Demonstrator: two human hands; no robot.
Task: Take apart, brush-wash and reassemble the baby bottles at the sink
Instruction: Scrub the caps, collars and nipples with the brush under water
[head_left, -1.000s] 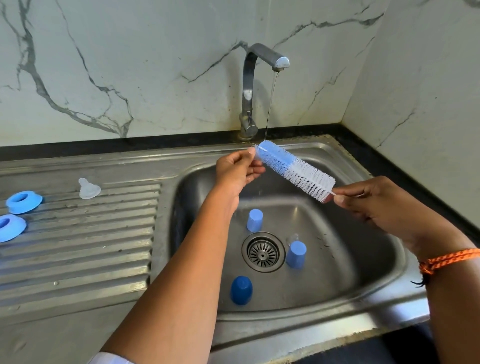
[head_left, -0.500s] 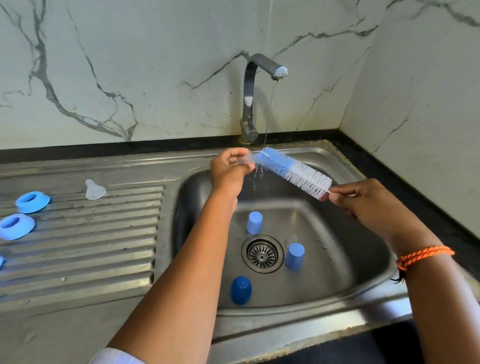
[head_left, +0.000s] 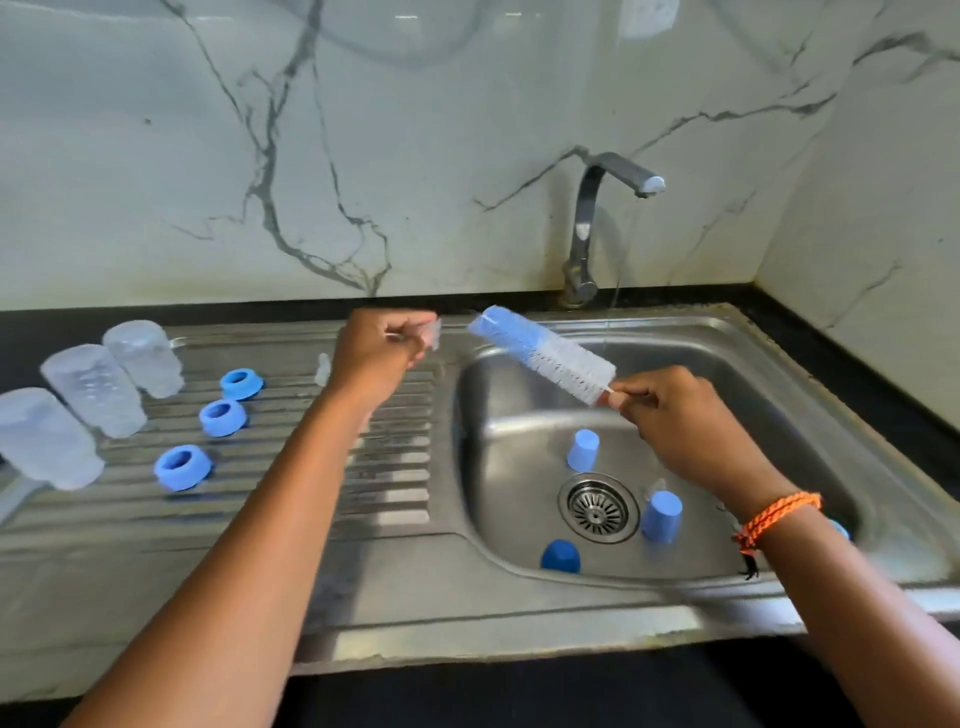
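Note:
My left hand (head_left: 376, 353) pinches a small clear teat (head_left: 432, 332) above the ribbed draining board (head_left: 384, 467). My right hand (head_left: 670, 410) grips the handle of a blue-and-white bottle brush (head_left: 545, 356), which slants up to the left over the sink basin (head_left: 498, 467). Three clear bottle bodies (head_left: 93, 389) stand upside down at the far left of the board. Three blue screw rings (head_left: 223, 415) lie beside them. Another clear teat (head_left: 323, 369) rests on the board, partly hidden by my left wrist. Three blue caps (head_left: 584, 449) sit in the basin around the drain (head_left: 597, 506).
The tap (head_left: 592, 223) at the back runs a thin stream into the basin. Marble walls close off the back and the right. A black counter strip (head_left: 831, 353) edges the sink. A blue item (head_left: 839, 527) shows behind my right wrist.
My left hand has moved left with the teat, away from the water stream to above the draining board. The brush has left the stream too. The view has swung left, showing the bottles.

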